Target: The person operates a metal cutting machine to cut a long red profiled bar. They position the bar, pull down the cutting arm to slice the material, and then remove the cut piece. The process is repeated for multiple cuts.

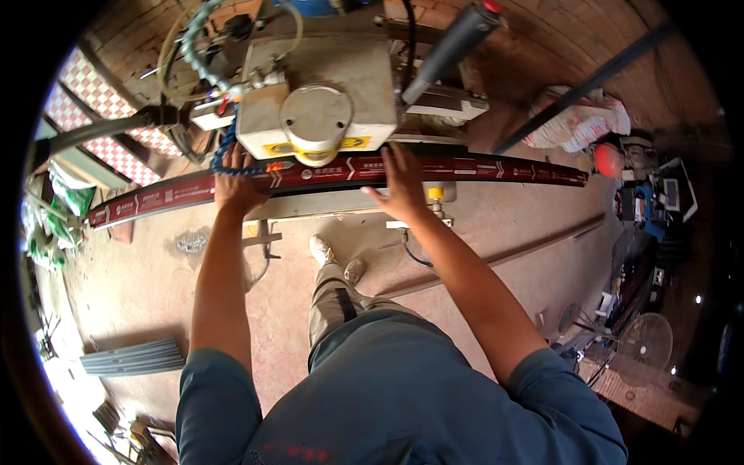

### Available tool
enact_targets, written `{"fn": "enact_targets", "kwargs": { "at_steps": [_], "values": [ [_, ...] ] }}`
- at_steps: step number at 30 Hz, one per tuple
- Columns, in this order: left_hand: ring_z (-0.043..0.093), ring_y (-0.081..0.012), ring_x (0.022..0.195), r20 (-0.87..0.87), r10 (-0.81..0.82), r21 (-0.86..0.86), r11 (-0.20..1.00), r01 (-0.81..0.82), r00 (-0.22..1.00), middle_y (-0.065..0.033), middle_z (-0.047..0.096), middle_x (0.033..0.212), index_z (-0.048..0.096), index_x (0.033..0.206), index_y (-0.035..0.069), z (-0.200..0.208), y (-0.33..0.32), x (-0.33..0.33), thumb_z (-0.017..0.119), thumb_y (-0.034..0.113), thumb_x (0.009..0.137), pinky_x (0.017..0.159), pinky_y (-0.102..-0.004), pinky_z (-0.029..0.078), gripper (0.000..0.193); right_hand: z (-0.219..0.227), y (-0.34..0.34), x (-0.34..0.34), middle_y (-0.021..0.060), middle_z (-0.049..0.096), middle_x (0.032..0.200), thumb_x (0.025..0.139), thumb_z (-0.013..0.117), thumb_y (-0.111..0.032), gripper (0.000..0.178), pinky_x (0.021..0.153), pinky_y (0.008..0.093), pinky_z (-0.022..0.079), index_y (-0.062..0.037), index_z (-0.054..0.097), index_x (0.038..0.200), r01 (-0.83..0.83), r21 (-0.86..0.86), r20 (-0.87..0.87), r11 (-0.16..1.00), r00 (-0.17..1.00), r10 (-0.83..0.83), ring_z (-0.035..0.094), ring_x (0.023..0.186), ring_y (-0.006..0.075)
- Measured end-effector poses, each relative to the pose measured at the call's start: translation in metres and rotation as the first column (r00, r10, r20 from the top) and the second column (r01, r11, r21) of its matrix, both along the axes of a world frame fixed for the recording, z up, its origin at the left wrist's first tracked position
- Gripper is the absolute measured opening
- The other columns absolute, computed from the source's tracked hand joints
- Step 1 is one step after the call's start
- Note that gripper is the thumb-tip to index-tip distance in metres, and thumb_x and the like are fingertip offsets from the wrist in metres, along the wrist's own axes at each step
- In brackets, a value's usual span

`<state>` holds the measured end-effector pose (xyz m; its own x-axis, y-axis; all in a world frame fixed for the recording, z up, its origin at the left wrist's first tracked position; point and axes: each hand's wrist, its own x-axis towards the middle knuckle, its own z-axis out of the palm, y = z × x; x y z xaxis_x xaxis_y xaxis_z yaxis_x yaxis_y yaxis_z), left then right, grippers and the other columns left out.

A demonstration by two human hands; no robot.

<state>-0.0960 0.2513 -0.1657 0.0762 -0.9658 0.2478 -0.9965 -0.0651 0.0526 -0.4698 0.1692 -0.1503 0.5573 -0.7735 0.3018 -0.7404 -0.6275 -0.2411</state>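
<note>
A long, narrow profile bar (310, 175) wrapped in red printed film lies crosswise on the bed of a pale grey machine (316, 70). My left hand (237, 190) grips the bar left of the machine's head, its fingers reaching over the top beside a blue segmented hose (225, 147). On the right, my right hand (403, 186) rests on the bar with fingers spread and thumb stretched out along the near edge. The machine's round cap (316, 112) overhangs the bar between both hands. What lies beneath this cap is hidden.
A black lever (449, 50) with a red tip rises at the machine's right. Below the bed sits a yellow-topped fitting (435, 194). Another long bar (504, 256) lies on the floor, grey strips (133, 357) at left. A fan (645, 345) stands at right.
</note>
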Motion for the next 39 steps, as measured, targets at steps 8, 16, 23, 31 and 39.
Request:
{"fn": "enact_targets", "kwargs": {
  "at_steps": [8, 16, 23, 31, 39],
  "values": [
    [0.044, -0.0378, 0.136, 0.107, 0.046, 0.072, 0.996, -0.054, 0.993, -0.0147, 0.051, 0.141, 0.052, 0.139, 0.006, -0.01, -0.002, -0.001, 0.079, 0.06, 0.07, 0.115, -0.0494, 0.035, 0.092, -0.019, -0.035, 0.033, 0.0256, 0.037, 0.159, 0.068, 0.089, -0.044, 0.105, 0.128, 0.0479, 0.016, 0.0017, 0.041, 0.15, -0.074, 0.159, -0.291, 0.984, 0.949, 0.118, 0.029, 0.153, 0.0374],
    [0.046, -0.0369, 0.137, 0.162, -0.001, 0.119, 0.993, -0.018, 0.987, -0.0151, 0.052, 0.148, 0.057, 0.141, 0.01, -0.024, -0.001, 0.006, 0.071, 0.067, 0.076, 0.115, -0.0468, 0.038, 0.088, -0.025, -0.043, 0.031, 0.031, 0.033, 0.158, 0.07, 0.087, -0.046, 0.114, 0.13, 0.046, 0.015, 0.0041, 0.03, 0.155, -0.133, 0.274, -0.273, 0.953, 0.939, 0.209, 0.033, 0.149, 0.0394],
    [0.034, -0.0381, 0.148, 0.109, 0.107, 0.332, 0.933, -0.138, 0.988, -0.0182, 0.042, 0.156, 0.047, 0.149, 0.007, -0.002, -0.001, -0.002, 0.079, 0.059, 0.071, 0.122, -0.0503, 0.027, 0.099, -0.012, -0.038, 0.068, 0.0244, 0.039, 0.157, 0.07, 0.087, -0.043, 0.104, 0.122, 0.0457, 0.033, 0.0008, 0.039, 0.151, -0.168, 0.291, -0.28, 0.942, 0.927, 0.251, 0.038, 0.145, 0.041],
    [0.039, -0.0352, 0.146, -0.063, -0.006, 0.056, 0.998, 0.01, 0.998, -0.0167, 0.043, 0.156, 0.047, 0.15, 0.011, 0.011, -0.005, -0.006, 0.085, 0.053, 0.068, 0.12, -0.0498, 0.032, 0.099, -0.021, -0.033, 0.067, 0.0279, 0.041, 0.155, 0.075, 0.082, -0.053, 0.104, 0.122, 0.0514, 0.03, -0.0013, 0.036, 0.153, -0.07, 0.234, -0.428, 0.97, 0.888, 0.168, 0.038, 0.145, 0.0438],
    [0.032, -0.0406, 0.149, -0.134, -0.053, -0.035, 0.998, 0.049, 0.99, -0.0149, 0.042, 0.157, 0.058, 0.144, 0.015, 0.007, 0.043, 0.039, 0.085, 0.06, 0.073, 0.125, -0.0562, 0.02, 0.088, -0.024, -0.031, 0.073, 0.0233, 0.051, 0.144, 0.07, 0.089, -0.043, 0.1, 0.118, 0.049, 0.036, -0.0016, 0.041, 0.148, -0.137, 0.1, -0.338, 0.986, 0.927, 0.163, 0.047, 0.137, 0.0388]
  ]
}}
